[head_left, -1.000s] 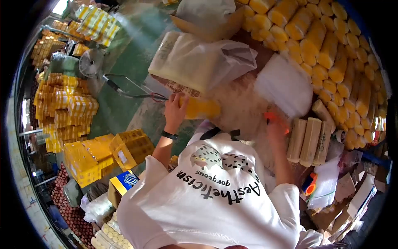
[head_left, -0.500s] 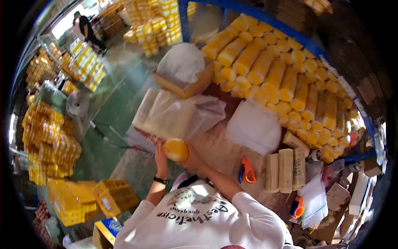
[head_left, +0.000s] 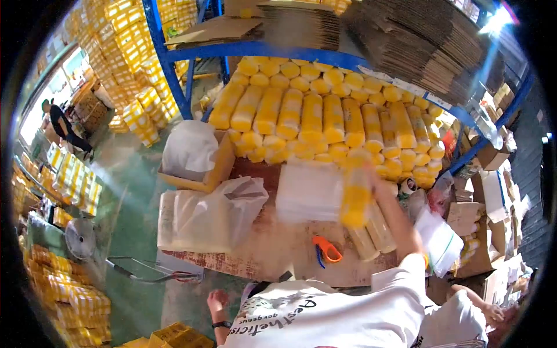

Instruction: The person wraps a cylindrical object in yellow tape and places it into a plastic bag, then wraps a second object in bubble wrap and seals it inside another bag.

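My right hand [head_left: 375,178] is stretched forward, its fingers closed around a long yellow-and-white wrapped roll [head_left: 355,200]. Motion smears both, and the roll stands out in front of the stacked yellow rolls [head_left: 311,119]. Beside it lies a stack of white sheets [head_left: 307,194]. My left hand [head_left: 218,300] hangs low by my body, near the table's front edge, empty with its fingers loosely apart. Close to the roll are beige wrapped packs [head_left: 371,232] and an orange-handled tool [head_left: 328,249] on the wooden table [head_left: 255,255].
Clear plastic film covers a pale block [head_left: 194,223] at the table's left. Behind it stands a carton [head_left: 223,159] with a white bag. A blue rack frame [head_left: 255,49] carries flat cardboard [head_left: 301,23]. Another person's hand [head_left: 493,313] shows at lower right; someone walks far left.
The yellow roll has gone from both hands in front of my body to my right hand, forward and right. My left hand has let go and dropped lower. The view has shifted.
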`<action>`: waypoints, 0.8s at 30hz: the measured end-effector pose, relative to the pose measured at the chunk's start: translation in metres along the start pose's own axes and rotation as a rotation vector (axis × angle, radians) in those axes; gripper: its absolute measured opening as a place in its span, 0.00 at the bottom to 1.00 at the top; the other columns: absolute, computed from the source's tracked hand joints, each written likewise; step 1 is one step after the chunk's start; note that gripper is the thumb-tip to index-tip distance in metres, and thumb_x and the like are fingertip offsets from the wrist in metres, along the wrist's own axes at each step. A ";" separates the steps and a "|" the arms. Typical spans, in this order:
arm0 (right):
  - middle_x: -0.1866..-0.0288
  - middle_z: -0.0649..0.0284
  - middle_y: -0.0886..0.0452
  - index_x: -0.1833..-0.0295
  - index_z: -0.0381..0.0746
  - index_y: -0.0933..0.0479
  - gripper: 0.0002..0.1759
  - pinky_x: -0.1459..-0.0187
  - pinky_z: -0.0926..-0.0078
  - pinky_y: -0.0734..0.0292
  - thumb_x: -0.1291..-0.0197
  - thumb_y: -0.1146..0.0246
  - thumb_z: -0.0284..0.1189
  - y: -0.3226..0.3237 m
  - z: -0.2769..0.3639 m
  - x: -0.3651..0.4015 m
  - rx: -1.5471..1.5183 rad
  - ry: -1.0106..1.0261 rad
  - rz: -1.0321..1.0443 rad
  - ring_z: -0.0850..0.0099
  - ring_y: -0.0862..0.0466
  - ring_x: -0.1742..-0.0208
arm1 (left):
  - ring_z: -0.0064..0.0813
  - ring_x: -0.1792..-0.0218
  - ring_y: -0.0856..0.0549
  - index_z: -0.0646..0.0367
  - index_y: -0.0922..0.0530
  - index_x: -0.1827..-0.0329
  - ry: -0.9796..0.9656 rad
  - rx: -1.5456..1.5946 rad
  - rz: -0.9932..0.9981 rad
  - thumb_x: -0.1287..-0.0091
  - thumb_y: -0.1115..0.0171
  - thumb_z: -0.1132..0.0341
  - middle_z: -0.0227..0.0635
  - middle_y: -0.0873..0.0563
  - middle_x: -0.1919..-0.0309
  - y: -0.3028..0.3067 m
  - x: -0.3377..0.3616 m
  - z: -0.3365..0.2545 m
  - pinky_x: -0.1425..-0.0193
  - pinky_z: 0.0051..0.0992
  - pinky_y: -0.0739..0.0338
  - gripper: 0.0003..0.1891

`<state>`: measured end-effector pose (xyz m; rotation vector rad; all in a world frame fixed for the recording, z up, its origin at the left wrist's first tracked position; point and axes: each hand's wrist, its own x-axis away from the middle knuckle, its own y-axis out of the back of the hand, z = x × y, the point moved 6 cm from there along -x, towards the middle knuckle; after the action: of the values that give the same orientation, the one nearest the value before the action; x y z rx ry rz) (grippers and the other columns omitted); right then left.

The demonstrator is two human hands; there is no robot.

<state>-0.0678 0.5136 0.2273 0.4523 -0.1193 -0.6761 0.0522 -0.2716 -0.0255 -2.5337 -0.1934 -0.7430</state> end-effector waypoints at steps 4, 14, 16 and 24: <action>0.41 0.49 0.27 0.32 0.37 0.38 0.32 0.44 0.59 0.28 0.40 0.44 0.40 0.163 0.125 -0.157 0.771 0.078 -0.545 0.57 0.23 0.45 | 0.22 0.73 0.20 0.56 0.25 0.63 -0.267 -0.191 0.005 0.32 0.43 0.60 0.31 0.19 0.72 -0.017 -0.032 -0.009 0.74 0.20 0.27 0.09; 0.49 0.61 0.20 0.45 0.41 0.23 0.18 0.50 0.68 0.26 0.40 0.42 0.35 0.057 0.078 -0.057 0.508 0.288 0.009 0.65 0.20 0.53 | 0.24 0.62 0.17 0.61 0.22 0.50 0.081 -0.752 0.039 0.32 0.42 0.61 0.35 0.15 0.61 -0.095 0.014 0.008 0.61 0.25 0.22 0.14; 0.56 0.66 0.19 0.51 0.39 0.21 0.14 0.52 0.75 0.30 0.39 0.42 0.33 0.006 0.032 0.027 0.321 -0.018 0.163 0.74 0.23 0.55 | 0.31 0.60 0.15 0.62 0.21 0.51 0.069 -0.980 0.063 0.33 0.42 0.60 0.42 0.14 0.59 -0.097 0.025 0.016 0.58 0.29 0.22 0.15; 0.61 0.63 0.19 0.58 0.35 0.24 0.12 0.60 0.71 0.27 0.40 0.41 0.33 -0.288 -0.066 0.345 0.457 0.225 1.324 0.72 0.22 0.62 | 0.50 0.65 0.18 0.60 0.21 0.67 -0.546 -1.465 0.315 0.35 0.44 0.61 0.48 0.19 0.74 -0.172 0.010 -0.017 0.62 0.42 0.25 0.11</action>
<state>0.0507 0.1237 0.0280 0.7525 -0.3194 0.7211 0.0070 -0.1307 0.0635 -3.9029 0.8848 0.1114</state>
